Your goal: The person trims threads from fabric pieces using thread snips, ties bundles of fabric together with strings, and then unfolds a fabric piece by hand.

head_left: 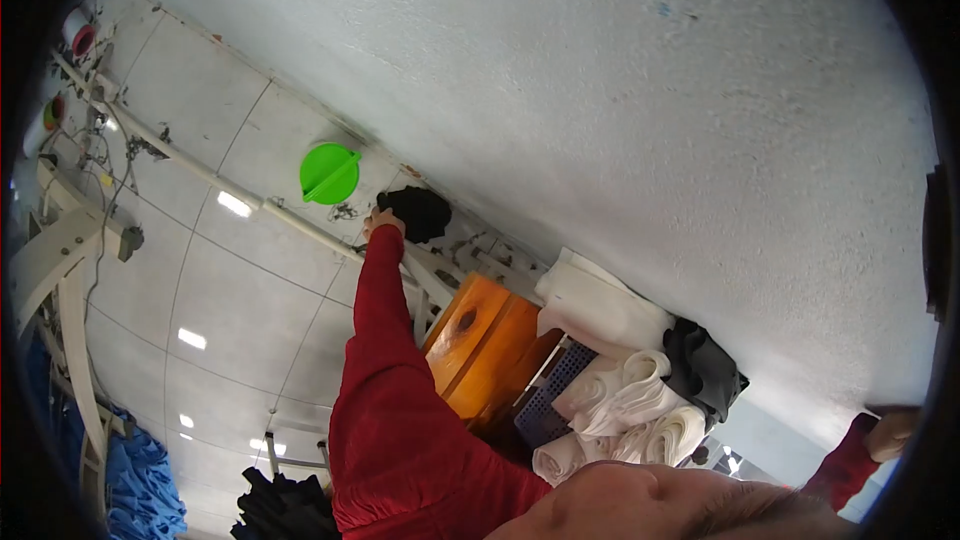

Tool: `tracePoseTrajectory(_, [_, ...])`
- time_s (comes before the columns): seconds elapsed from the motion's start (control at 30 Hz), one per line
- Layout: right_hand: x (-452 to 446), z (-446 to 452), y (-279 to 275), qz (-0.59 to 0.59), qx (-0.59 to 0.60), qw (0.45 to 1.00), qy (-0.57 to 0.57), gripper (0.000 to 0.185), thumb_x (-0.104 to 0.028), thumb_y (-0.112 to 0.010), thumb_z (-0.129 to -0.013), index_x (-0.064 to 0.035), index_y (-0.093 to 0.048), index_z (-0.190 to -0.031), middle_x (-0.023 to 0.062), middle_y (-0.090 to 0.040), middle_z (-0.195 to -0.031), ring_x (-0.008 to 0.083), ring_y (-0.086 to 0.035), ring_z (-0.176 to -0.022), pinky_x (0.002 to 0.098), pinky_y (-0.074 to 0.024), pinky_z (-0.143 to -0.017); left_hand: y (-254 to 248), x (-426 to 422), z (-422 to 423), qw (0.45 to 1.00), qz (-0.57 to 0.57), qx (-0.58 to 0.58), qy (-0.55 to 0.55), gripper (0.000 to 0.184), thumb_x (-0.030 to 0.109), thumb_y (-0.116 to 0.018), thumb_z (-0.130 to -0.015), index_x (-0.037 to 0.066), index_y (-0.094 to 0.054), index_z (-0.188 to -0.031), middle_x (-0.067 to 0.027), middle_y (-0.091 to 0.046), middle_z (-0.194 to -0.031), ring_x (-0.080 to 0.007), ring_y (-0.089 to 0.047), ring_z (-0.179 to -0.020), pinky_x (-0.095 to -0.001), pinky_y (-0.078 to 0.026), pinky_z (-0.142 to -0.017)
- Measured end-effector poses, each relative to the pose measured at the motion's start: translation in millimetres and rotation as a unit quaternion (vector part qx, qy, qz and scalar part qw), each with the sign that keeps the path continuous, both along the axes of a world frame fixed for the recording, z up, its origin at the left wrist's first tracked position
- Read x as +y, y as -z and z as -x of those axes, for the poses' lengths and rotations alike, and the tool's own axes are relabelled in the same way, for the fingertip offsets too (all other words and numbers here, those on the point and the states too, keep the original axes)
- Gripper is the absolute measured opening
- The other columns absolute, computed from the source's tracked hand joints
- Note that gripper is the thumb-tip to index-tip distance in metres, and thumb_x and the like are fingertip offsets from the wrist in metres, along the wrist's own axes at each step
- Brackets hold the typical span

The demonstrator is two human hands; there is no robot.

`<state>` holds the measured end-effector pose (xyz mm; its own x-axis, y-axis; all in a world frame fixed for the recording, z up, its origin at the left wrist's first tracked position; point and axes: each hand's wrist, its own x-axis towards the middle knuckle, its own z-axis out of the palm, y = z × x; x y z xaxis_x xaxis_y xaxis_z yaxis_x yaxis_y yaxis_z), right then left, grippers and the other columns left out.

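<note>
Black cloth (pixel 420 212) lies bunched at 10 o'clock, just off the centre of the view, near the foot of the wall (pixel 650 120). Whether it rests on the floor (pixel 250 270) or is raised slightly cannot be told.

Left hand (pixel 383 224): reached out at full arm's length, at the near side of the bundle. The fingers appear closed on its edge, though finger detail is small.

Right hand (pixel 888 437): at 4 o'clock, near the rim of the view, well apart from the bundle. Its grip cannot be told.

Surroundings: a green bucket (pixel 325 165) stands beyond the bundle at 10 o'clock. A white pole (pixel 290 220) crosses above the tiles on the 9 o'clock side. An orange box (pixel 505 330) sits at 6 o'clock, close to the reaching sleeve. White cloth rolls (pixel 620 395) and a basket (pixel 550 395) lie toward 5 o'clock.

Handling guidance, by judgement:
1. Gather several folds into the palm; a pinched edge alone may let the bundle unroll.
2. Hold loose ends clear of the lint along the wall.
3. Leave clearance at the pole and bucket; either could snag cloth.
4. Guard the forearm against the box edge.
</note>
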<state>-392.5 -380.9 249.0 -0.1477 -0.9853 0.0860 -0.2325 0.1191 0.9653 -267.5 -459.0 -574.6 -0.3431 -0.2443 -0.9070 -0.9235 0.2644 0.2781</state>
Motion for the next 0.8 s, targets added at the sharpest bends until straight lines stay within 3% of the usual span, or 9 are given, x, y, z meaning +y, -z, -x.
tracePoseTrajectory(0.07, [0.7,-1.4,1.0,-0.003,0.000,1.000,0.003,0.051,-0.038,-0.021,-0.096,-0.0010,-0.028,-0.130,0.0234,-0.017,-0.134,0.0338,-0.015,-0.122,0.0522,-0.0147,-0.096,14.0,6.2,5.6,0.999,-0.039,0.012,0.018,0.050,0.025,-0.046,-0.082,0.028,-0.043,-0.132,-0.0083,-0.039,-0.137,-0.0316,-0.033,-0.128,-0.0467,-0.032,-0.101])
tracePoseTrajectory(0.13, [0.5,-5.3,2.4,-0.003,-0.002,1.000,0.007,0.050,-0.038,-0.021,-0.096,-0.0007,-0.028,-0.129,0.0233,-0.019,-0.132,0.0336,-0.016,-0.120,0.0516,-0.0158,-0.095,62.5,25.9,7.3,0.996,-0.089,0.002,0.016,0.051,0.026,-0.046,-0.083,0.031,-0.040,-0.133,-0.0083,-0.040,-0.136,-0.0319,-0.034,-0.127,-0.0472,-0.032,-0.101])
tracePoseTrajectory(0.23, [3.1,-6.2,7.5,0.001,-0.007,1.000,0.013,0.050,-0.038,-0.022,-0.096,-0.0002,-0.030,-0.127,0.0231,-0.021,-0.130,0.0333,-0.018,-0.118,0.0507,-0.0173,-0.094,81.5,31.6,6.9,0.994,-0.108,-0.020,0.014,0.059,0.027,-0.046,-0.083,0.035,-0.028,-0.138,-0.0110,-0.039,-0.137,-0.0328,-0.033,-0.128,-0.0480,-0.031,-0.100])
tracePoseTrajectory(0.37, [6.3,-9.3,11.6,0.007,-0.017,1.000,0.023,0.049,-0.038,-0.022,-0.096,0.0005,-0.031,-0.125,0.0229,-0.023,-0.128,0.0329,-0.020,-0.115,0.0495,-0.0194,-0.092,68.0,22.2,15.3,0.993,-0.112,-0.041,0.015,0.066,0.026,-0.048,-0.083,0.034,-0.019,-0.142,-0.0122,-0.034,-0.140,-0.0334,-0.031,-0.129,-0.0473,-0.029,-0.101])
tracePoseTrajectory(0.57, [13.3,-16.4,22.8,0.016,-0.022,0.999,0.028,0.048,-0.037,-0.023,-0.096,0.0014,-0.034,-0.122,0.0226,-0.028,-0.124,0.0322,-0.024,-0.110,0.0476,-0.0225,-0.089,53.5,16.7,28.1,0.993,-0.094,-0.060,0.021,0.068,0.027,-0.050,-0.082,0.034,-0.017,-0.142,-0.0122,-0.023,-0.145,-0.0337,-0.026,-0.131,-0.0457,-0.027,-0.102])
tracePoseTrajectory(0.7, [21.0,-21.1,33.7,0.026,-0.033,0.999,0.033,0.048,-0.037,-0.023,-0.095,0.0021,-0.035,-0.120,0.0224,-0.030,-0.121,0.0318,-0.027,-0.107,0.0464,-0.0246,-0.087,74.0,24.2,31.6,0.991,-0.080,-0.093,0.060,0.075,0.043,-0.058,-0.079,0.036,-0.017,-0.142,-0.0155,-0.020,-0.145,-0.0346,-0.023,-0.132,-0.0480,-0.027,-0.103])
tracePoseTrajectory(0.8, [24.8,-25.5,45.4,0.034,-0.046,0.997,0.044,0.048,-0.037,-0.024,-0.095,0.0026,-0.037,-0.118,0.0223,-0.032,-0.119,0.0315,-0.029,-0.105,0.0455,-0.0261,-0.086,113.9,40.2,27.2,0.991,-0.071,-0.108,0.020,0.074,0.049,-0.057,-0.079,0.039,-0.017,-0.141,-0.0135,-0.019,-0.146,-0.0355,-0.023,-0.132,-0.0496,-0.027,-0.101])
